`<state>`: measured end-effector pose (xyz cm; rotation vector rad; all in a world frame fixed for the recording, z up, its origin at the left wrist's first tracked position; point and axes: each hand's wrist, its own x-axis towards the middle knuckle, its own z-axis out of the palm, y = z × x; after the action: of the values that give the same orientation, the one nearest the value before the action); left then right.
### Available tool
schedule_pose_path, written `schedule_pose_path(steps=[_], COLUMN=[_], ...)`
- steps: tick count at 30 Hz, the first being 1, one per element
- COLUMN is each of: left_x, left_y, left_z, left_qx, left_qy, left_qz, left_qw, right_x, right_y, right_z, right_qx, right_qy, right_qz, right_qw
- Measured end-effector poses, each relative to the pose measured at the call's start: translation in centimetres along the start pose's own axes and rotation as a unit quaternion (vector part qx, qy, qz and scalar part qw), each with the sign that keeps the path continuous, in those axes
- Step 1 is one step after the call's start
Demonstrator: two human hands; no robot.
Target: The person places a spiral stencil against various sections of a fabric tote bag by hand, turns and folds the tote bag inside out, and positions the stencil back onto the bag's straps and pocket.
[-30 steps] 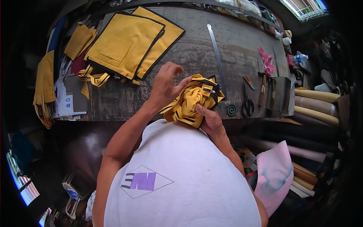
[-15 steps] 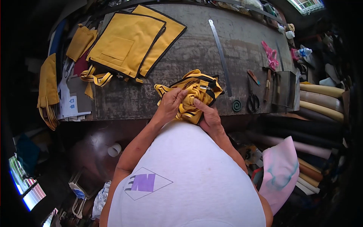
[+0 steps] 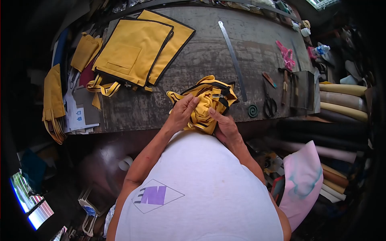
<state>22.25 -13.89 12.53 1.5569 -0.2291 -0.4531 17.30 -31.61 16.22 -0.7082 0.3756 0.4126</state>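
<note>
Two bare hands hold a bunched yellow fabric piece (image 3: 208, 105) with black trim and a metal zipper pull (image 3: 217, 96), at the near edge of a dark, scuffed worktop (image 3: 201, 52), around its middle. The left hand (image 3: 183, 112) has its thumb and index fingers clamped on the cloth's folds. The right hand (image 3: 227, 127) presses its thumb on top of the bundle; its other fingers are mostly hidden, so their exact position cannot be told. Just beyond the bundle, a metal ruler (image 3: 232, 58) slants towards the far edge. To the bundle's right, near the near edge, lie a green coil (image 3: 252, 111) and black-handled scissors (image 3: 270, 107), with a pink item (image 3: 286, 56) farther back. Towards the far left corner, two flat yellow panels (image 3: 132, 48) with black edging overlap.
</note>
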Motion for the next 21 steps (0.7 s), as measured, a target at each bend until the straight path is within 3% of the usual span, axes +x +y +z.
schedule_pose_path(steps=[10,21], left_x=[0.2,0.9], left_y=[-0.2,0.5], left_z=[-0.2,0.4], left_qx=[0.029,0.015], left_qy=[-0.018,-0.044], left_qz=[0.034,0.042], left_qw=[0.999,0.998], right_x=[0.4,0.4], right_y=[0.1,0.7], right_z=[-0.4,-1.7], right_qx=[0.06,0.111], right_qy=[0.037,-0.039], right_qz=[0.024,0.01], right_qw=[0.997,0.993])
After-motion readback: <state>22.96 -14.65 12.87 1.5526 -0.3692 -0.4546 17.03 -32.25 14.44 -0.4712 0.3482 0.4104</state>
